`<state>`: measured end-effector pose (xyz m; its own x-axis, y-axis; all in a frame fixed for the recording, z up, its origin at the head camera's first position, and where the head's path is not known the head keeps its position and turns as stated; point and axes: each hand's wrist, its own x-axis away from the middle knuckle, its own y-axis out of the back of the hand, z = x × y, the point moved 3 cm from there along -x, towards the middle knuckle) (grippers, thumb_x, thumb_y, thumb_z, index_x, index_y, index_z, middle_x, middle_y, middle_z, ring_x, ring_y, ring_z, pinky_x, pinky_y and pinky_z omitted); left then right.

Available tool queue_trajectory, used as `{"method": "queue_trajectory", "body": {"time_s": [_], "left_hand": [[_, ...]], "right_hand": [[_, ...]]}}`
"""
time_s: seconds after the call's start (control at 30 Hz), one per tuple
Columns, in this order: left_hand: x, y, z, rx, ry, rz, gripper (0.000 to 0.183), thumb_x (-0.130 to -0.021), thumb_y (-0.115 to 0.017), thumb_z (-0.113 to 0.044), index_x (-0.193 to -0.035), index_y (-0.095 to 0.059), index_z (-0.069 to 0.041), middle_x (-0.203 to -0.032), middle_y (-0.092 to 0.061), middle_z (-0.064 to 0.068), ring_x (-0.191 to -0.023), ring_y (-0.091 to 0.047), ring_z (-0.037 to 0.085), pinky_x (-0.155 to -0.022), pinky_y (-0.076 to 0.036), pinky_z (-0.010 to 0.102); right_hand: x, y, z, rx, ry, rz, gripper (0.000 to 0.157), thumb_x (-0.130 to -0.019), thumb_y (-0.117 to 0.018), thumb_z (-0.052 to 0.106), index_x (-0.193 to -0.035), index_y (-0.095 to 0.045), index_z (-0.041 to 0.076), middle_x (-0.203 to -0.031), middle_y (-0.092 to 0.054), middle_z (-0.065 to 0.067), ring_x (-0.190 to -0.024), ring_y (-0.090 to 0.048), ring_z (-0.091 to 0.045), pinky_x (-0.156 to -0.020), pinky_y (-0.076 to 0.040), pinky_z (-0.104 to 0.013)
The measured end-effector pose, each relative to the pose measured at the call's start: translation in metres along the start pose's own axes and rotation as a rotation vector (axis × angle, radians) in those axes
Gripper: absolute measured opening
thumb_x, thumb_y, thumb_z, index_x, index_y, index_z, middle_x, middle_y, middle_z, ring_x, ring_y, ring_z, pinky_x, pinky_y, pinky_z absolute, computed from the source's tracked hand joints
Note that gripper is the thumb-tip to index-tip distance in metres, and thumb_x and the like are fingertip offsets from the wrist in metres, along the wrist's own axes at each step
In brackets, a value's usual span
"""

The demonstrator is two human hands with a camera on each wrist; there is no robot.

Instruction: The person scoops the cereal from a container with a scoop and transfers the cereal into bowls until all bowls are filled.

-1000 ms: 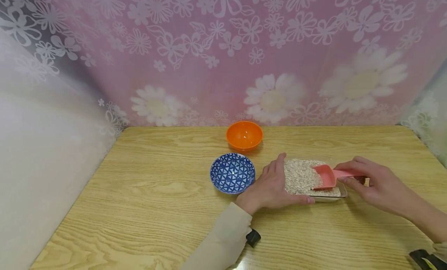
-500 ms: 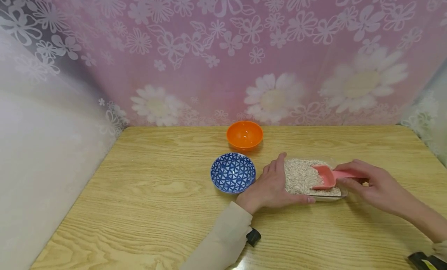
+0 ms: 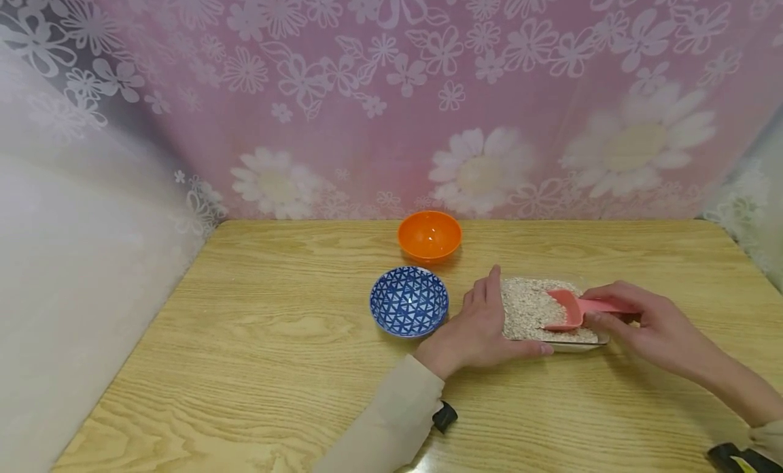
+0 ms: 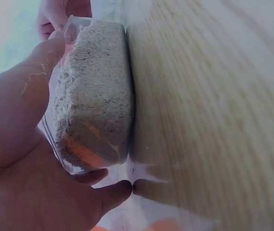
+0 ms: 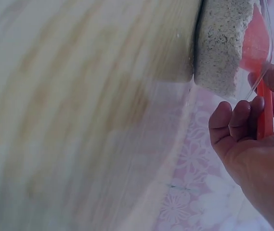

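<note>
A clear rectangular container (image 3: 571, 347) full of oat flakes (image 3: 527, 310) stands on the wooden table. My left hand (image 3: 474, 330) grips its left end, the thumb along the near side and the fingers around the end; the left wrist view shows the oats (image 4: 100, 72) through the clear wall. A pink scoop (image 3: 570, 308) lies with its bowl sunk partly in the oats, its open mouth facing left. The fingers and thumb of my right hand (image 3: 654, 327) hold its handle at the container's right end. In the right wrist view the scoop's handle (image 5: 265, 113) passes between the fingers.
A blue-and-white patterned bowl (image 3: 408, 302) sits just left of my left hand. Behind it is an orange bowl (image 3: 429, 235), with nothing in it. The wooden table (image 3: 257, 323) ends at a pink flowered curtain (image 3: 367, 119).
The scoop and right hand have shifted slightly to the left, and the scoop has tipped a little. The left hand stays on the container; the bowls have not moved.
</note>
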<state>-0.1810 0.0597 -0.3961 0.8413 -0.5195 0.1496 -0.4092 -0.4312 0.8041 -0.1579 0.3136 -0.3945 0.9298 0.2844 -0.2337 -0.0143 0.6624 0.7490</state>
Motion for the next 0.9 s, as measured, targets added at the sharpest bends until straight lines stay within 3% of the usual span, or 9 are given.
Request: {"method": "queue_trajectory", "body": {"time_s": [0.2,0.37,0.53,0.6,0.67,0.8,0.9], "left_hand": [[0.004,0.009,0.0,0.035,-0.047,-0.045,0.12,-0.085,-0.066,-0.072,-0.165,0.006,-0.02,-0.17,-0.015,0.007,-0.151,-0.034,0.026,-0.117,-0.044,0.037],[0.02,0.038,0.006,0.099,-0.147,-0.164,0.096,-0.095,-0.06,-0.065,-0.165,-0.006,-0.029,-0.168,-0.023,0.002,-0.147,-0.042,0.023,-0.116,-0.044,0.042],[0.042,0.071,0.036,0.102,-0.131,-0.334,0.081,-0.097,-0.063,-0.058,-0.162,-0.025,-0.028,-0.163,-0.035,0.001,-0.146,-0.042,0.023,-0.117,-0.043,0.048],[0.05,0.08,0.054,0.103,-0.088,-0.358,0.083,-0.095,-0.065,-0.058,-0.162,-0.027,-0.027,-0.162,-0.035,0.001,-0.146,-0.041,0.024,-0.116,-0.043,0.05],[0.057,0.084,0.073,0.092,-0.036,-0.345,0.09,-0.092,-0.068,-0.061,-0.162,-0.025,-0.026,-0.164,-0.031,0.002,-0.147,-0.038,0.026,-0.115,-0.044,0.054],[0.065,0.086,0.108,0.108,0.078,-0.245,0.104,-0.084,-0.073,-0.067,-0.164,-0.018,-0.029,-0.166,-0.025,0.003,-0.146,-0.039,0.031,-0.111,-0.046,0.06],[0.068,0.083,0.125,0.134,0.113,-0.171,0.111,-0.08,-0.077,-0.066,-0.165,-0.016,-0.028,-0.165,-0.026,0.007,-0.143,-0.042,0.034,-0.109,-0.046,0.062]], "right_hand": [[0.003,0.005,-0.008,-0.063,-0.036,0.006,0.029,-0.096,-0.069,0.004,-0.123,-0.068,0.012,-0.099,-0.071,0.025,-0.082,-0.066,0.005,-0.063,-0.046,-0.018],[0.007,0.009,-0.015,-0.112,-0.137,0.02,0.028,-0.1,-0.065,0.008,-0.128,-0.065,0.008,-0.099,-0.072,0.026,-0.081,-0.066,0.001,-0.058,-0.044,-0.023],[0.01,0.012,-0.019,-0.163,-0.214,0.01,0.027,-0.103,-0.062,0.013,-0.13,-0.063,0.014,-0.093,-0.071,0.017,-0.073,-0.057,-0.012,-0.054,-0.036,-0.031],[0.011,0.014,-0.02,-0.206,-0.224,0.006,0.026,-0.104,-0.06,0.012,-0.129,-0.062,0.016,-0.09,-0.07,0.011,-0.071,-0.054,-0.016,-0.053,-0.036,-0.032],[0.013,0.014,-0.021,-0.25,-0.216,-0.003,0.026,-0.104,-0.058,0.009,-0.128,-0.062,0.018,-0.087,-0.067,0.008,-0.07,-0.054,-0.017,-0.054,-0.035,-0.032],[0.016,0.014,-0.022,-0.305,-0.157,-0.03,0.03,-0.104,-0.055,0.001,-0.129,-0.063,0.017,-0.084,-0.065,0.005,-0.07,-0.056,-0.016,-0.058,-0.039,-0.029],[0.017,0.014,-0.023,-0.365,-0.132,-0.053,0.032,-0.105,-0.052,-0.001,-0.13,-0.063,0.016,-0.086,-0.066,0.005,-0.072,-0.057,-0.015,-0.06,-0.042,-0.026]]}}
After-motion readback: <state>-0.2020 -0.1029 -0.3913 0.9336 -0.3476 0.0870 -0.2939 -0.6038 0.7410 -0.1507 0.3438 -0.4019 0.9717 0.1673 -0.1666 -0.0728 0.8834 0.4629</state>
